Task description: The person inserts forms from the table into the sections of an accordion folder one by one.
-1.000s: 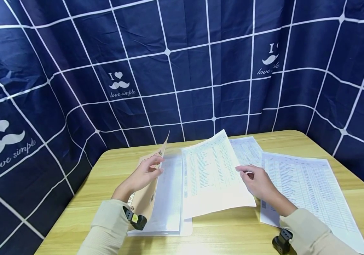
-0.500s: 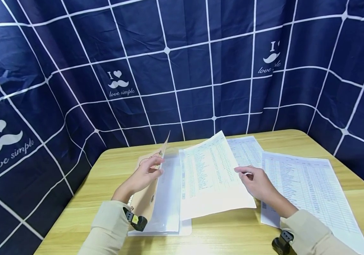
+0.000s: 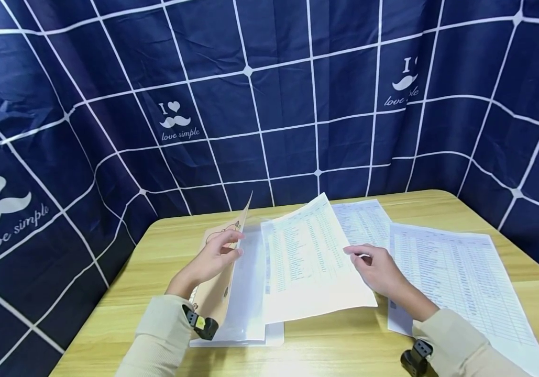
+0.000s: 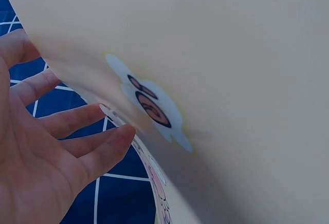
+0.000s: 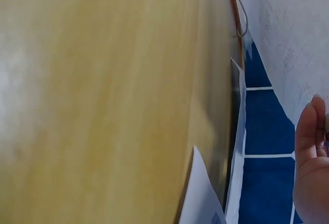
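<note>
At the folder point(image 3: 249, 285), the left hand point(image 3: 212, 257) loosely pinches the raised cover point(image 3: 217, 293); the right hand point(image 3: 376, 269), its grip nearly closed, pinches a sheet point(image 3: 304, 267) overlapping the folder's right side. Work appears midway: two papers point(image 3: 455, 283) lie right of the folder, this sheet not yet settled.

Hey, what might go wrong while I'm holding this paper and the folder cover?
Your left hand holds the folder cover only near its edge, so it might slip and flop shut. The held sheet is bowed in your right hand and could crease. Your right sleeve passes over a loose sheet and may drag it.
</note>
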`<state>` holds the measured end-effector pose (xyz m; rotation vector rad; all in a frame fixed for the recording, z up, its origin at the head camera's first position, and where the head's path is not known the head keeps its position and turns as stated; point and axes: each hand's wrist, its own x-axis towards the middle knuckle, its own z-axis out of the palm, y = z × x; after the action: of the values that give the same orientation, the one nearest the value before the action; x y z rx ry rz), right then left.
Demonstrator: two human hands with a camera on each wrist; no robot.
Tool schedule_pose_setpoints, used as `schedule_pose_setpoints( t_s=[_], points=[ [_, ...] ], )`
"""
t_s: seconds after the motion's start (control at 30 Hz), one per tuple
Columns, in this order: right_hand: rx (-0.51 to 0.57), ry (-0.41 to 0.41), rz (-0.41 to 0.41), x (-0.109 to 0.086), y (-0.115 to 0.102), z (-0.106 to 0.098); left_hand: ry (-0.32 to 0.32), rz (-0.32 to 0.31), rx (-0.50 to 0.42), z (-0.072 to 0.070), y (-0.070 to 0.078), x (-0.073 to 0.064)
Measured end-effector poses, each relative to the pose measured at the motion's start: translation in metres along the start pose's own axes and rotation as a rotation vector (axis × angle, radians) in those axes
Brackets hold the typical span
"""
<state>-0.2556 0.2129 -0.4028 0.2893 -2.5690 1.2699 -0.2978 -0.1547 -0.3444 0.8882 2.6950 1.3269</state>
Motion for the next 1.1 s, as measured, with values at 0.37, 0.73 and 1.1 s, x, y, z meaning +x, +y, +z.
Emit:
schedule_pose_setpoints(
  t_s=[0.37,0.73,1.1],
  points=[
    [0.033,-0.007,0.015,0.002,-0.003,-0.008,0.006,-0.030,0.022,-0.001,0.001,0.001],
    [0.049,0.002,0.034,0.002,-0.003,-0.012,0.004,-0.033,0.013,0.000,0.007,0.000],
    [0.083,-0.027,0.036,0.001,-0.004,-0.006,0.003,-0.024,0.005,-0.001,0.002,0.002]
  ],
)
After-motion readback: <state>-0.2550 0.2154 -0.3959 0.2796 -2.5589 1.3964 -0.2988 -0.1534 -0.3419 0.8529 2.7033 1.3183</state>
